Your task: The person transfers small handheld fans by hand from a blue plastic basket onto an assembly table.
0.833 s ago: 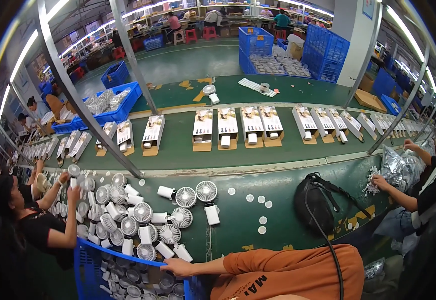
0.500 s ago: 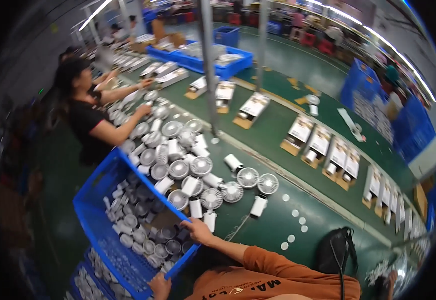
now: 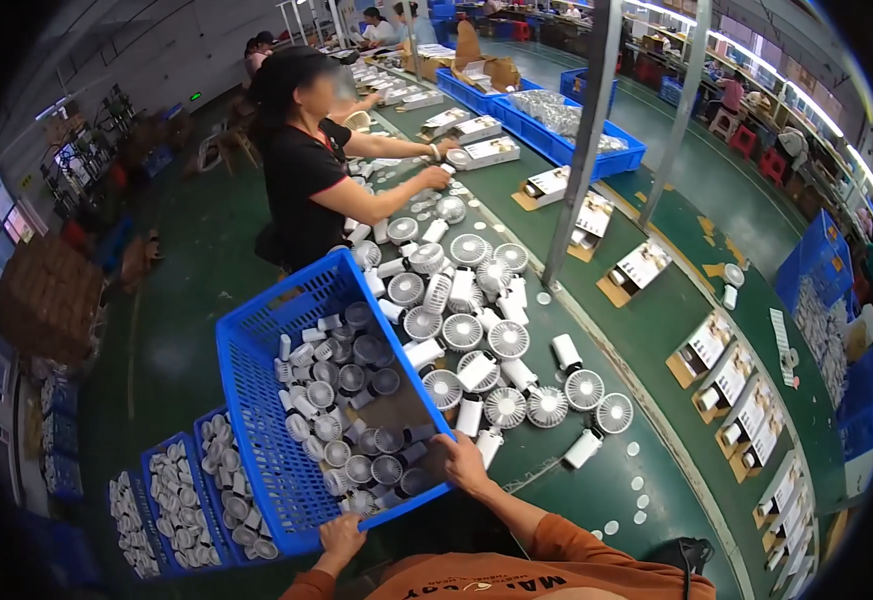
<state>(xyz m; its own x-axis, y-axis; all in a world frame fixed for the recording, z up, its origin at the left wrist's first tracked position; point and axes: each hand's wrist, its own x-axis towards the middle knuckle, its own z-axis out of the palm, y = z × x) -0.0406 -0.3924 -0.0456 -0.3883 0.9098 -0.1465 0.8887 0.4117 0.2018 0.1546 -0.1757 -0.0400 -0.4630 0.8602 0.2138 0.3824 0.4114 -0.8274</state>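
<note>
A large blue plastic crate (image 3: 278, 505) tilts in front of me, with many white handheld fans (image 3: 358, 468) lying inside. My left hand (image 3: 341, 540) is closed on the crate's near rim. Farther right along the rim, my right hand (image 3: 464, 465) grips near the corner beside the table. Against the crate's right side, a heap of white handheld fans (image 3: 506, 340) is spread on the green table.
Several more blue crates of fans (image 3: 181, 505) stand at the lower left. A co-worker in a black shirt (image 3: 301, 170) reaches over the table beyond the crate. Open white boxes (image 3: 706, 340) line the green conveyor belt (image 3: 646, 330). A metal post (image 3: 581, 140) rises beside the belt.
My view has swung left, so the scene sits farther right, and more floor and stacked crates show. Both hands still hold the crate rim.
</note>
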